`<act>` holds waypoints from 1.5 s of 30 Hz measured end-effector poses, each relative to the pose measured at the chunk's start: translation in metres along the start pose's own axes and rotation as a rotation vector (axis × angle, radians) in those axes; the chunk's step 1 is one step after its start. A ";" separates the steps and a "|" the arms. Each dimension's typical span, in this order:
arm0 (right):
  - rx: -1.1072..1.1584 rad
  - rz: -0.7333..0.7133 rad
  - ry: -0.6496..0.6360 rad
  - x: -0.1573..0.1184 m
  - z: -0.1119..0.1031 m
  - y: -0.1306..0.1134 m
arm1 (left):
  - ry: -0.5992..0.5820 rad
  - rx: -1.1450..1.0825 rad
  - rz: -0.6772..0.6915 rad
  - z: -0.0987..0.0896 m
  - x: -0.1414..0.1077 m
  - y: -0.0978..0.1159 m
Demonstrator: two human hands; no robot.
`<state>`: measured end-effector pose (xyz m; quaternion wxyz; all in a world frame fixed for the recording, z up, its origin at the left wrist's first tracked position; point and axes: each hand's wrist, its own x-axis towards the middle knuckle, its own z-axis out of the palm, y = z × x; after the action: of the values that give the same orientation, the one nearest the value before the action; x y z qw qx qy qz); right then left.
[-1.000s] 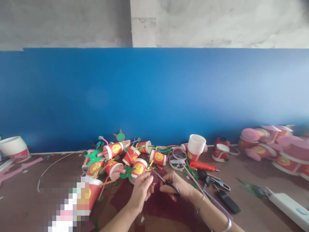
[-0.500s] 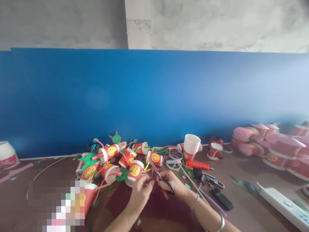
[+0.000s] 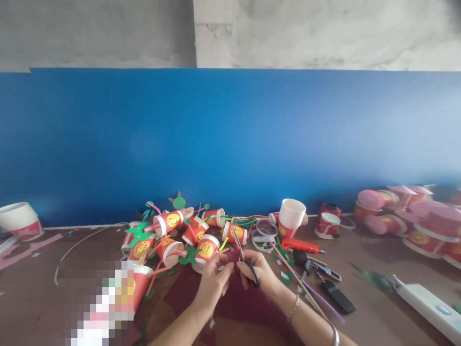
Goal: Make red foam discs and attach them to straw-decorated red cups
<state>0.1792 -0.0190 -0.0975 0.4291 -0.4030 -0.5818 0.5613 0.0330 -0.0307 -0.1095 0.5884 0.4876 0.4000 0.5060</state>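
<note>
My left hand [image 3: 216,278] pinches a small piece of dark red paper [image 3: 234,255] between thumb and fingers. My right hand [image 3: 261,274] has its fingers in the black handles of a pair of scissors [image 3: 251,272], whose blades point up and away, right beside that piece. Under both wrists lies a larger maroon sheet [image 3: 241,307] on the brown table. Just beyond my hands is a heap of red paper cups [image 3: 206,251] with green cut-outs and straws. How far the blades are apart is hard to make out.
A white cup stack [image 3: 292,216], an orange utility knife [image 3: 300,245], keys with a black fob [image 3: 337,296] and a thin stick [image 3: 300,281] lie to the right. Farther right are a white power strip [image 3: 428,305] and pink-topped cups [image 3: 432,226]. A blue panel [image 3: 230,144] stands behind.
The view has turned slightly left, so the table's things sit farther right. The scissors point more steeply upward. Both hands keep their hold and stay close together.
</note>
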 end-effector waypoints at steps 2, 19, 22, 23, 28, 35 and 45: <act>-0.011 -0.003 -0.019 0.000 0.000 -0.002 | 0.020 -0.005 0.007 0.000 0.000 0.002; -0.085 -0.025 -0.288 -0.011 0.016 -0.005 | 0.267 -0.097 0.092 0.006 -0.006 0.012; -0.090 -0.045 -0.281 -0.011 0.017 -0.005 | 0.264 -0.126 0.075 0.008 -0.008 0.013; -0.090 -0.052 -0.279 -0.011 0.017 -0.005 | 0.265 -0.134 0.070 0.008 -0.009 0.013; -0.091 -0.077 -0.263 -0.012 0.018 -0.007 | 0.245 -0.181 0.056 0.008 -0.009 0.011; -0.105 -0.049 -0.266 -0.012 0.016 -0.006 | 0.246 -0.223 0.026 0.009 -0.010 0.013; -0.094 -0.033 -0.235 -0.012 0.019 -0.007 | 0.225 -0.191 0.043 0.007 -0.008 0.014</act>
<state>0.1647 -0.0362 -0.0907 0.3478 -0.3444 -0.6603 0.5696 0.0354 -0.0398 -0.0950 0.5725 0.3779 0.4030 0.6058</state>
